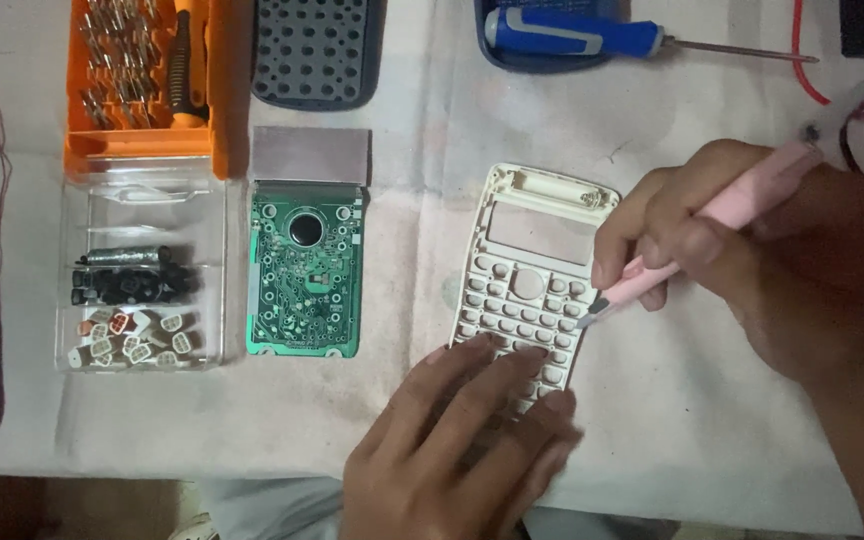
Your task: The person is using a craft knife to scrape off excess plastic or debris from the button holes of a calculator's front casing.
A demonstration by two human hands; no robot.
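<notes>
Left hand [462,440] lying flat, fingers spread, pressing cream calculator shell [532,270] to tabletop [692,420]; right hand [752,250] gripping pink cutter [712,225], tip touching shell's edge.

Calculator shell [532,270]: cream plastic, matt, moulded key holes and ribs.
Pink tool [742,195]: smooth pink plastic body, slight sheen; small metal tip, dull grey.
Circuit board [305,270]: green lacquered board, semi-gloss, silvery solder pads; grey matt display panel at top.
Clear box [142,275]: transparent glossy plastic.
Orange case [142,80]: glossy orange plastic, bright metal bits inside.
Blue screwdriver [592,35]: glossy blue plastic handle, bare metal shaft.
Bench cover [422,130]: off-white cloth, matt, creased, lightly stained.
</notes>
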